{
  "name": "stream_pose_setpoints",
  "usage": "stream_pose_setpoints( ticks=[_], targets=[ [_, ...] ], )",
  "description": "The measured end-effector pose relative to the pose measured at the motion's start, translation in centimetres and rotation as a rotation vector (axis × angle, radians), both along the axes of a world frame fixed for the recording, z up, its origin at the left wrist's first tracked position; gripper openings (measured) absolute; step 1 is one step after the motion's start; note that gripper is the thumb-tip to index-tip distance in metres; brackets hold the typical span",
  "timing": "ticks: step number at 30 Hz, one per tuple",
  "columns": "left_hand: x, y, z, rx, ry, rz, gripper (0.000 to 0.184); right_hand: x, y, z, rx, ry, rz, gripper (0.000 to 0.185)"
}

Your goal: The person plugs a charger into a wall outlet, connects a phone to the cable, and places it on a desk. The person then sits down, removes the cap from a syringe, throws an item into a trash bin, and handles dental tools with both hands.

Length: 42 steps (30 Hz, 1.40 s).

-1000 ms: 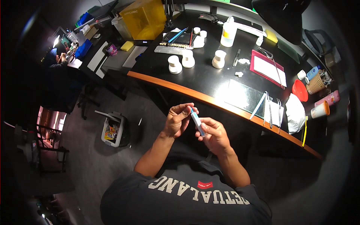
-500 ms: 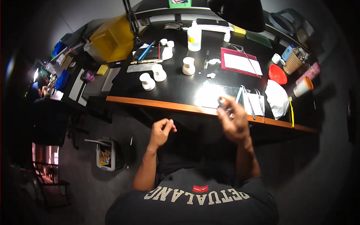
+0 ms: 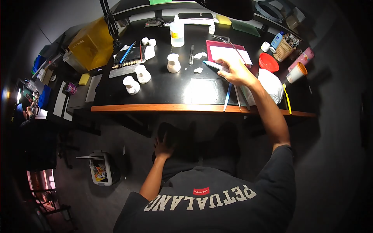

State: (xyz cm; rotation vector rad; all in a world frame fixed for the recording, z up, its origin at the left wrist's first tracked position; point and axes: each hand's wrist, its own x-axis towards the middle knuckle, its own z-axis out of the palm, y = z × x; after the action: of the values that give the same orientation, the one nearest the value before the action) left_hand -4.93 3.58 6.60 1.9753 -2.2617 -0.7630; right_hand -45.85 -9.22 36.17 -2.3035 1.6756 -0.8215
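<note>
My right hand reaches over the black table, brightly lit, with thumb and forefinger bent round a slim white item with a blue tip. Its kind is washed out by glare. Below that hand lie a blue-handled tool and slim metal tools, partly over a white sheet. A flat glossy plate is left of them, near the front edge. Small white crumpled lumps sit left of the item. My left hand rests on my thigh with its fingers spread, holding nothing.
White pots and a clear bottle stand on the left half of the table. To the right are a red bowl, a white bundle, a yellow toothbrush and a brush holder. A lamp overhangs.
My right hand has moved from the front edge farther over the table. My left hand has dropped from in front of me to my thigh and spread. The view has turned rightward.
</note>
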Motion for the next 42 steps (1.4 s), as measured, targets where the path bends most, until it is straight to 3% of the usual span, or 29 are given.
stream_pose_setpoints(
  ticks=[4, 5, 9, 13, 30, 42],
  targets=[
    [0.1, -0.9, -0.3, 0.048, 0.053, 0.034, 0.094, -1.2, -1.0, 1.0, 0.316, -0.115, 0.011, 0.046],
    [0.2, -1.0, -0.4, 0.036, 0.058, 0.028, 0.095, -1.2, -0.3, 0.7, 0.185, -0.124, 0.004, 0.037],
    [0.2, -0.9, -0.3, 0.015, 0.073, 0.021, 0.095, -1.1, 2.9, 2.9, 0.166, 0.086, -0.035, 0.016],
    [0.3, -1.0, -0.8, -0.029, 0.072, 0.008, 0.095, -1.6, 4.9, 1.6, 0.236, 0.050, 0.142, 0.025],
    [0.4, -1.1, -1.7, -0.054, 0.092, 0.005, 0.092, 0.2, 7.3, 0.5, 0.277, 0.057, 0.095, 0.024],
    [0.3, -1.2, -1.3, -0.041, 0.092, 0.015, 0.092, 0.8, 7.8, 0.9, 0.126, 0.113, 0.086, 0.017]
  ],
)
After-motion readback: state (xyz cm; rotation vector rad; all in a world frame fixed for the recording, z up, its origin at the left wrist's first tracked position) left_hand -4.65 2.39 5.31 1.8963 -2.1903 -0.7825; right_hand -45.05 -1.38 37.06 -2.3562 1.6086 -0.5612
